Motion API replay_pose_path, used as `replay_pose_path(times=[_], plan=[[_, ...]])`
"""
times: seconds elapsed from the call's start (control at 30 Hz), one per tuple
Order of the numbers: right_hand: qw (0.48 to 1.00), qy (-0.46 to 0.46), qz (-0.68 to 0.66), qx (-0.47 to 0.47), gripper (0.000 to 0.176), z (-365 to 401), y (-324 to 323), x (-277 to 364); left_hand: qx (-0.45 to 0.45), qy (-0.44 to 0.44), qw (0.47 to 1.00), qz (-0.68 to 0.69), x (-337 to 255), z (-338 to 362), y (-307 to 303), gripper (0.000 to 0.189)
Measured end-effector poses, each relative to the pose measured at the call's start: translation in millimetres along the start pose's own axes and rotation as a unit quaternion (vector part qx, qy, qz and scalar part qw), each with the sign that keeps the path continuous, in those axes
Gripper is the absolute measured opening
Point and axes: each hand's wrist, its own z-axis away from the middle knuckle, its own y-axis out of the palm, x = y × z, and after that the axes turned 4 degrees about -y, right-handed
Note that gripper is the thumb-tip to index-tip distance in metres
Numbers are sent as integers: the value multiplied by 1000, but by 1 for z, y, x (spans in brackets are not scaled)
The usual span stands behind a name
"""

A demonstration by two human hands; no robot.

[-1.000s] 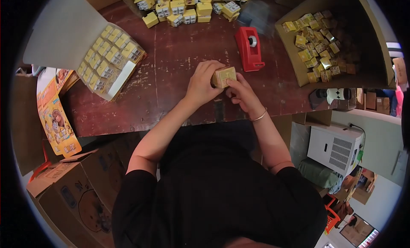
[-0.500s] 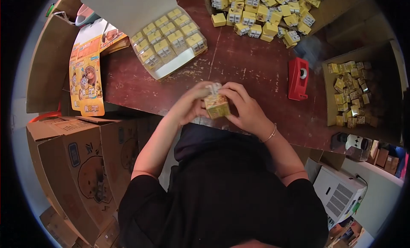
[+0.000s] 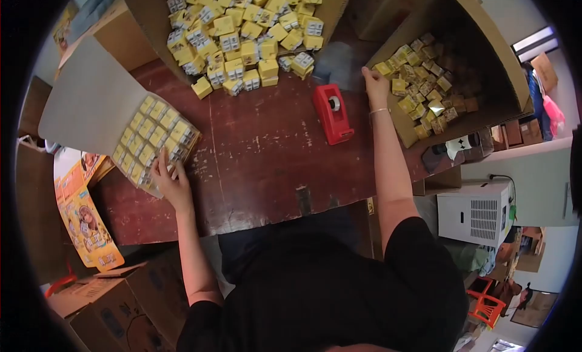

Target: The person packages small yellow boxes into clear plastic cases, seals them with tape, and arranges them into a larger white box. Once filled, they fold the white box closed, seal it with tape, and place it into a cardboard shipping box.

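Observation:
My left hand [image 3: 174,183] reaches over the near corner of a white display box [image 3: 91,103] with its lid up. Its fingers are spread on the small yellow-and-white boxes [image 3: 144,134] lined up in rows inside. My right hand [image 3: 377,88] is at the far right of the table, between the clear plastic sheets [image 3: 338,64] and a carton [image 3: 485,55] of film-wrapped little boxes [image 3: 418,85]. Its fingers are curled together, and I cannot tell what is between them. A red tape dispenser [image 3: 332,119] stands left of that forearm.
A large heap of yellow-and-white little boxes [image 3: 248,34] fills an open carton at the back. Orange printed card sheets [image 3: 88,222] hang over the table's left edge. Brown cartons [image 3: 121,309] stand below on the left, and a white appliance [image 3: 476,212] is at the right.
The hands were together at the table's front edge around a yellow box. Now they are apart, left on the display box and right by the carton. The view has turned.

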Motion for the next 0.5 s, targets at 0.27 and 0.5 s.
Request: replay_pose_path(times=[0.27,0.5], plan=[[971,27,228,61,52,-48,36,-27,5,34,999,-23,5,-1,-10,61],[999,27,-20,34,24,-31,34,-6,-74,114,975,-176,-32,-6,-10,61]])
